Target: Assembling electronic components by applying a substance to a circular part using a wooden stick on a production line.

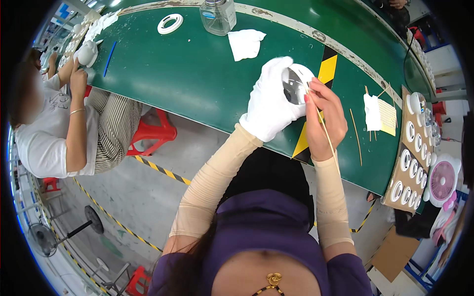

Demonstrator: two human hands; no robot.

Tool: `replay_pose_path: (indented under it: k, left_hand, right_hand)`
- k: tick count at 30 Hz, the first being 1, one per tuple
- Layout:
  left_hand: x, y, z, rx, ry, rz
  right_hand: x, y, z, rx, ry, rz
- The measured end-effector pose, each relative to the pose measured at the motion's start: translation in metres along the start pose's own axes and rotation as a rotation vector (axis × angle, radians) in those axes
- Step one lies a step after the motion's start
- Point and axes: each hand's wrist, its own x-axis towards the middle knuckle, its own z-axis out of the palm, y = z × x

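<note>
In a white glove, my left hand is closed round a white round housing with a shiny dark, glassy centre, held above the green table. My bare right hand pinches a thin wooden stick. The stick's upper tip meets the housing's right rim; whether it presses on the rim is too fine to tell. Its lower end runs down past my right wrist. Beige sleeves cover both forearms. Another wooden stick lies on the table to the right of my right hand.
A glass jar, white cloth and white ring sit at the back. Rightward are a yellow dotted sheet, a cardboard board of white rings and a fan. A co-worker sits at left.
</note>
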Motion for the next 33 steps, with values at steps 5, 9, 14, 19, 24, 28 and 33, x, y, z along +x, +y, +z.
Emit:
replay_pose_path:
  k: [5, 9, 14, 19, 24, 28, 33]
  left_hand:
    - [0.008, -0.005, -0.004, 0.074, -0.064, 0.172]
    - [0.008, -0.004, -0.005, 0.025, -0.082, 0.108]
    - [0.008, 0.004, -0.008, 0.001, -0.132, -0.038]
    - [0.005, 0.006, -0.01, 0.007, -0.148, -0.037]
    - [0.004, 0.001, -0.007, 0.028, -0.121, -0.007]
    - [0.006, 0.0, -0.005, 0.009, -0.113, -0.003]
    - [0.009, -0.002, -0.007, -0.023, -0.085, -0.055]
  right_hand:
    - [-0.016, 0.005, -0.01, 0.001, -0.045, 0.009]
    - [-0.015, 0.002, -0.011, -0.024, -0.05, 0.008]
    - [-0.006, 0.002, -0.005, -0.05, -0.025, -0.056]
    - [-0.014, 0.001, -0.012, -0.045, -0.039, -0.036]
    - [-0.014, 0.002, -0.006, -0.01, -0.05, 0.015]
    - [-0.016, 0.009, -0.006, -0.008, -0.035, 0.009]
    - [0.014, 0.003, 0.008, 0.066, 0.009, 0.114]
